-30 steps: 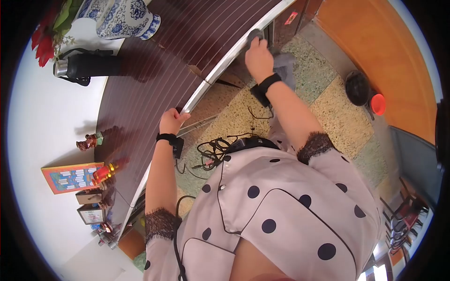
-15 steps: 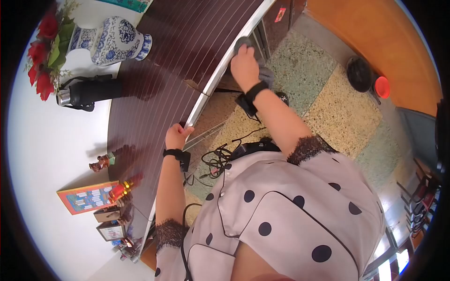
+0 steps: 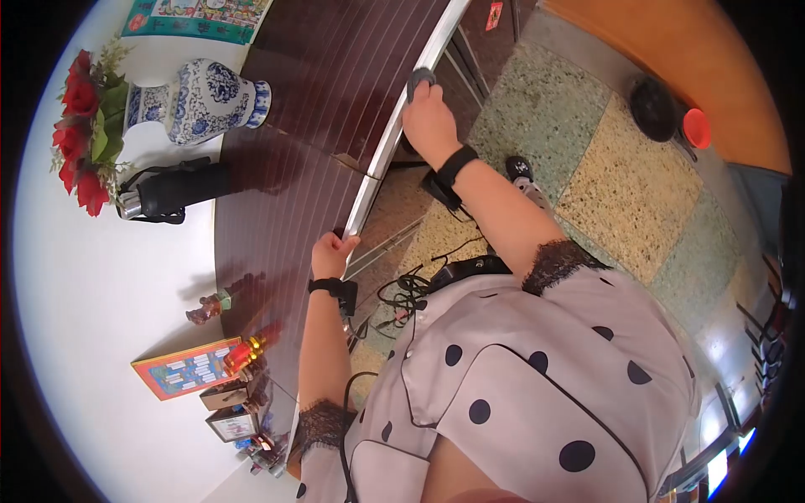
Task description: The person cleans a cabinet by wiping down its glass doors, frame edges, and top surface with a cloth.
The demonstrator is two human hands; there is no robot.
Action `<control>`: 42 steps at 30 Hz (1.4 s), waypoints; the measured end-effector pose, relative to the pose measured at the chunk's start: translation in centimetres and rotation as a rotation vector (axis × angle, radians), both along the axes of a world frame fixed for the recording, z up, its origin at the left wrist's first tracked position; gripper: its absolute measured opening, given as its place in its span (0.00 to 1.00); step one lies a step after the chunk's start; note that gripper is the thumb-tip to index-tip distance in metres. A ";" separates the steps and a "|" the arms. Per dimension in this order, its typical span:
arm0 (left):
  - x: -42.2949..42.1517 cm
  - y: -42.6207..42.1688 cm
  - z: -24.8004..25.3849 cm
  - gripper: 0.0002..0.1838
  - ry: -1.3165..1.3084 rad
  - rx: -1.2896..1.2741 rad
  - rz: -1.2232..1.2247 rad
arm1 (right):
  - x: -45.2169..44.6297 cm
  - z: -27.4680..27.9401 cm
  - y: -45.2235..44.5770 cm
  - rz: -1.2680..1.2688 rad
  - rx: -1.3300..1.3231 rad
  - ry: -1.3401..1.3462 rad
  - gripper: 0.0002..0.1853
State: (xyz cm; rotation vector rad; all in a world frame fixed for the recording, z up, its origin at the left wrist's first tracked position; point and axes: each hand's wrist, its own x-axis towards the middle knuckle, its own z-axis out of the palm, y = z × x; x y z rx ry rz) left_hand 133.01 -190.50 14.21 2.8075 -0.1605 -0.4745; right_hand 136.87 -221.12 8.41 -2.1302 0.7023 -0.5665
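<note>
My right hand is closed around a dark grey scouring pad. The pad presses against the white edge strip of a long dark brown cabinet top. Lower along that strip, my left hand grips the edge, its thumb on the white side and its fingers curled over the top. A small dark patch shows by those fingers; I cannot make out what it is. Both wrists wear black bands with small devices attached.
On the cabinet top stand a blue-and-white vase with red flowers, a black flask, figurines and a framed picture. Cables hang by my waist. A black basin and red bowl are at right.
The view has shifted, so the cabinet things appear further right and lower. My right hand and the pad stay at the white strip; my left hand still grips the edge.
</note>
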 end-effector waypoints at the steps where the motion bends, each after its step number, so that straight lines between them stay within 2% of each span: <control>1: -0.1 -0.4 0.4 0.27 -0.008 0.023 -0.002 | -0.5 0.3 0.3 -0.004 -0.002 -0.007 0.19; 3: -0.2 -0.6 0.7 0.26 -0.007 0.040 -0.021 | -1.4 0.6 0.9 0.071 0.038 0.004 0.19; 8: 0.0 -0.3 0.4 0.26 0.005 0.029 -0.019 | 0.8 0.2 -1.2 -0.023 0.022 -0.005 0.17; 10: -0.1 -0.1 0.3 0.26 0.010 0.033 -0.018 | 1.1 0.5 -2.2 0.039 0.046 0.064 0.17; 14: 0.2 -0.4 0.5 0.25 0.024 0.044 -0.019 | -1.8 0.3 0.4 0.123 -0.037 0.013 0.16; 22: -0.1 -0.2 0.4 0.25 0.010 0.059 -0.038 | -0.4 0.8 -1.0 0.040 0.004 -0.006 0.14; 23: 0.1 -0.3 0.4 0.24 -0.003 0.064 -0.050 | -1.2 0.9 -0.2 0.104 -0.007 0.037 0.13; 26: 0.1 0.1 0.1 0.25 0.002 0.040 -0.044 | -1.8 0.0 0.3 0.144 -0.050 0.034 0.14; 32: -0.2 -0.4 0.5 0.25 -0.006 0.033 -0.033 | -0.1 1.3 -1.0 0.048 -0.008 0.069 0.13; 34: 0.1 -0.4 0.4 0.25 -0.001 0.029 -0.030 | -0.8 0.5 0.2 0.108 -0.001 0.087 0.13; 36: 0.2 0.1 0.0 0.25 0.009 0.044 -0.030 | -1.5 -0.4 0.6 0.195 -0.039 -0.013 0.20; 38: 0.0 -0.1 0.2 0.25 0.021 0.047 -0.020 | -0.3 0.1 -0.9 0.084 -0.056 -0.041 0.16; 42: 0.0 -0.5 0.5 0.25 0.009 0.025 -0.014 | 0.2 -0.1 -1.2 0.119 -0.008 0.007 0.18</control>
